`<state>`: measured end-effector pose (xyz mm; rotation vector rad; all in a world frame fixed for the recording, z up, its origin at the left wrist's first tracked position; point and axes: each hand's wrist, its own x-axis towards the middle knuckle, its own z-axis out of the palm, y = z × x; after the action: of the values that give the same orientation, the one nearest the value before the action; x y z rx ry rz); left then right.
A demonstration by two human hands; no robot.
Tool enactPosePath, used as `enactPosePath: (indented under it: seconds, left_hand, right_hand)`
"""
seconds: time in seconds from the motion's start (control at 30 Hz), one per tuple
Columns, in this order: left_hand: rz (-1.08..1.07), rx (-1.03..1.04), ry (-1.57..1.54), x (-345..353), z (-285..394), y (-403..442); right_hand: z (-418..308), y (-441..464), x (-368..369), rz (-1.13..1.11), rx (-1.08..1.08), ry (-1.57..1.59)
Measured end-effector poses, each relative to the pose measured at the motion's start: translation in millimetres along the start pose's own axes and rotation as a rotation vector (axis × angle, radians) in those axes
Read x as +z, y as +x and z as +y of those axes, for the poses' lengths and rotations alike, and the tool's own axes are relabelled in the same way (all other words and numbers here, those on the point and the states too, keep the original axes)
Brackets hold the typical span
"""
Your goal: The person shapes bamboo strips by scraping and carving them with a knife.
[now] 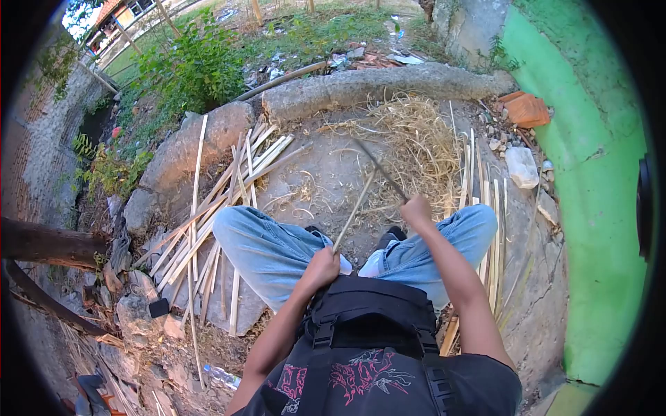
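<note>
From my end I'm taking the black bag on the person's front as my landmark. Just beyond its left corner, the left hand is closing around the near end of a thin pale wooden strip, which is slanting away from the bag. Beyond the bag's right corner, the right hand is clamping onto a long dark blade; its handle is being hidden by the fist. The blade is crossing the strip's far end, though I'm not managing to tell whether its edge is biting.

I'm judging this as a shaving step, since curly shavings are lying farther out from the bag. More strips are lying in a left-hand pile and a right-hand row on either side of it. To my mind, the next move is calling for a firm left grip, a shallow blade angle and knees staying outside the stroke.
</note>
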<state>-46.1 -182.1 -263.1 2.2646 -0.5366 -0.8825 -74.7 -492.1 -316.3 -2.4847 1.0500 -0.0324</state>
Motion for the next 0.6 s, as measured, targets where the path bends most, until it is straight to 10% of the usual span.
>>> enactPosePath:
  seconds: [0.2,0.6]
  left_hand:
    - [0.043,0.018,-0.021,-20,-11,-2]
    - [0.203,-0.034,0.173,-13,12,19]
  right_hand:
    - [79,69,-8,0.162,0.417,0.399]
    - [-60,-113,-20,-0.257,-0.419,0.154]
